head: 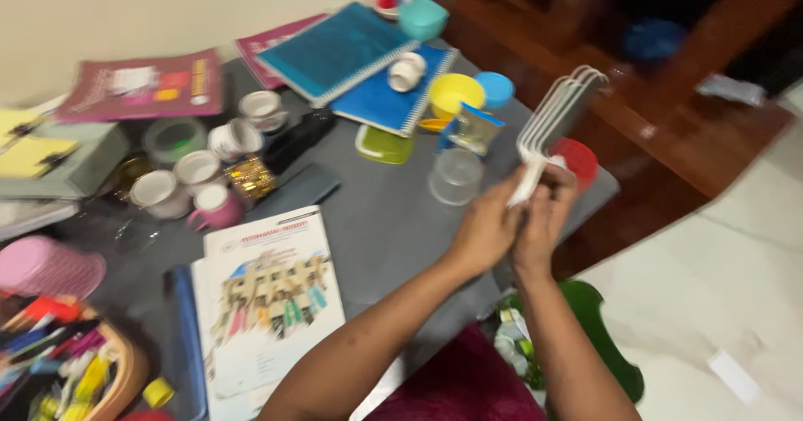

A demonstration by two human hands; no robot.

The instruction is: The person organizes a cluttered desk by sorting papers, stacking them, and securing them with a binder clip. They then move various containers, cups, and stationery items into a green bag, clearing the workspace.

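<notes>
Your fingers are pinched around the handles of a bundle of white plastic forks [554, 115]. Your left hand [488, 228] wraps the lower end of the bundle from the left, and your right hand [545, 216] presses in from the right, so both sets of fingers are pressed together on the same handles. The two hands touch each other. The forks tilt up and to the right, with the tines fanned slightly at the top, held in the air above the right edge of the grey desk [385, 220].

Just behind your right hand sits a red bowl [580, 160] at the desk edge. Just to the left of your hands stands a clear plastic cup [456, 177]. Beyond it are a small foil packet [473, 128], a yellow bowl [456, 93], a blue lid [497, 88] and a green lidded container [385, 146].

Further left lie two blue spiral notebooks [343, 51], a cluster of small white cups [196, 170] and a pink cup [219, 207]. Near you rests a white booklet [272, 304] with a building pictured on it, and at the far left a basket of pens [63, 362].

The picture is blurred, so finer details cannot be told.
</notes>
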